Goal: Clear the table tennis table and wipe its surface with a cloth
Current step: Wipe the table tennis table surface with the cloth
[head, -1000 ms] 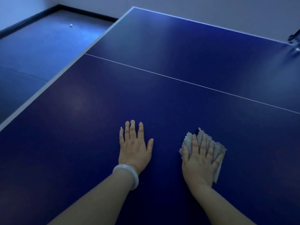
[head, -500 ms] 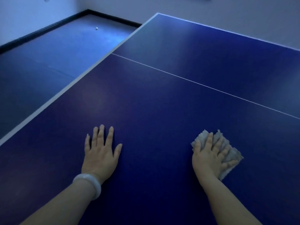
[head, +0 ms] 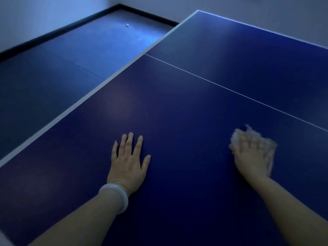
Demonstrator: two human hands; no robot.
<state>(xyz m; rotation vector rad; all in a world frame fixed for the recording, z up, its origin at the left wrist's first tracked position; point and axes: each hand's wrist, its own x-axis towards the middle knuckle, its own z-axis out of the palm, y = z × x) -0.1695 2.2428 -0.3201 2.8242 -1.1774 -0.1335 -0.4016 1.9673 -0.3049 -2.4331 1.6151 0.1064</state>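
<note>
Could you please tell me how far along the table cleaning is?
Clearing looks done: the visible table carries only the hands and cloth. Wiping is under way: the right hand, motion-blurred, presses the cloth on the near side while the left hand rests flat. The stretch beyond the white line probably remains; no wipe marks show.

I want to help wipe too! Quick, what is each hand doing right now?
Left hand: open, flat on the table, holding nothing.
Right hand: open, blurred, straight fingers pressing the cloth onto the table.

Bare forearms, white bangle (head: pixel 116 197) on left wrist
</note>
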